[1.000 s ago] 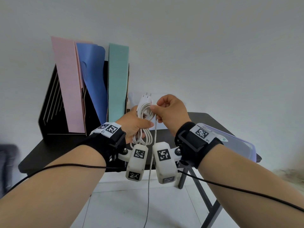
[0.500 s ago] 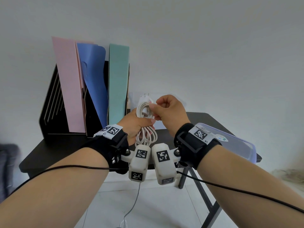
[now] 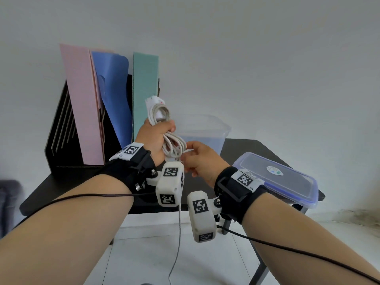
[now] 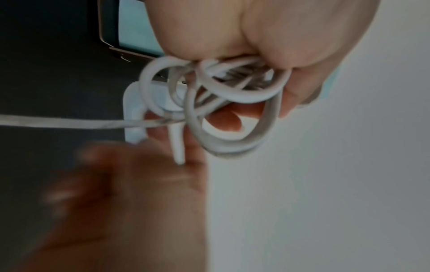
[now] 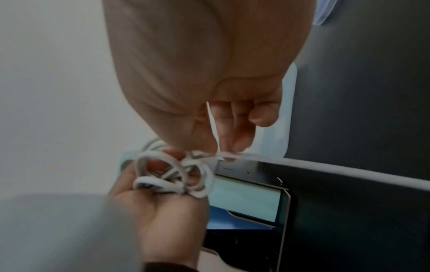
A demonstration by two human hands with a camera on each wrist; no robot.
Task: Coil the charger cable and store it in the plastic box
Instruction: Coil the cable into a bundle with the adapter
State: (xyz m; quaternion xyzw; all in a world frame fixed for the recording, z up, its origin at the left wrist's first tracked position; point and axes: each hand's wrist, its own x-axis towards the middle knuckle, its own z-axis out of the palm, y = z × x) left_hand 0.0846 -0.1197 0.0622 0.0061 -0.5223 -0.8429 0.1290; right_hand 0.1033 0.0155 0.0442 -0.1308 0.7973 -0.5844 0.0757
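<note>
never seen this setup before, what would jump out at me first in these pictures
The white charger cable, bunched in loops with its plug on top, stands out, gripped by the left hand in front of the table. The right hand pinches a strand at the bundle's lower end, and a loose tail hangs toward the floor. Behind them sits an open plastic box, its lid lying to the right.

The left hand (image 4: 244, 33) fills the top of the left wrist view, its fingers curled round a bundle of white charger cable (image 4: 216, 95) whose loops hang below the fist. One strand runs out of the bundle to the left edge, and a short white end points downward. Below, blurred, the right hand (image 4: 130, 202) reaches up to the loops. Behind lies a dark surface (image 4: 46, 73)
</note>
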